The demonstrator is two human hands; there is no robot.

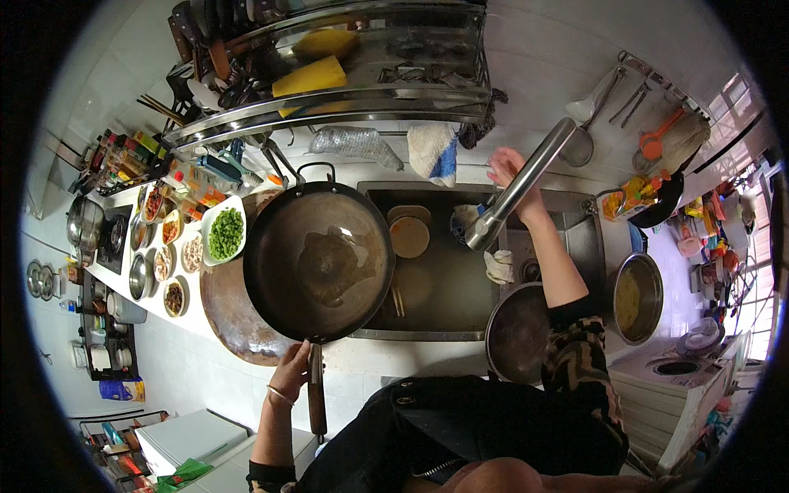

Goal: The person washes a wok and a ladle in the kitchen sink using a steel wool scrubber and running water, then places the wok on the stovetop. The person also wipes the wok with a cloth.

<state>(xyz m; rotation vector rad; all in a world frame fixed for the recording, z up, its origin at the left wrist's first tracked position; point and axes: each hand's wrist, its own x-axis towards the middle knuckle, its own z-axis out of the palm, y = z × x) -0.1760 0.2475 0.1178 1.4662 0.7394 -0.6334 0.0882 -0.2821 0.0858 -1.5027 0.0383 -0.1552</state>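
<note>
My left hand [293,370] grips the wooden handle of a dark wok [370,246] close to the rim. A shallow pool of clear liquid [333,265] lies in the wok's bottom. The wok sits partly over a brown round board [237,320] and partly over the left edge of a steel sink [444,308]. Behind the thick metal faucet [524,179], my right hand [510,169] is raised with its fingers apart, and the faucet hides part of it. Whether it touches the faucet cannot be told. In the sink are a round beige container [410,236] and chopsticks [398,302].
Left of the wok stand a white dish of chopped greens [225,234] and several small bowls of ingredients [174,297]. A metal pot [515,336] stands by the sink's front right. Cloths [431,154] hang beneath a metal rack [370,98]. Another pot [638,299] is farther right.
</note>
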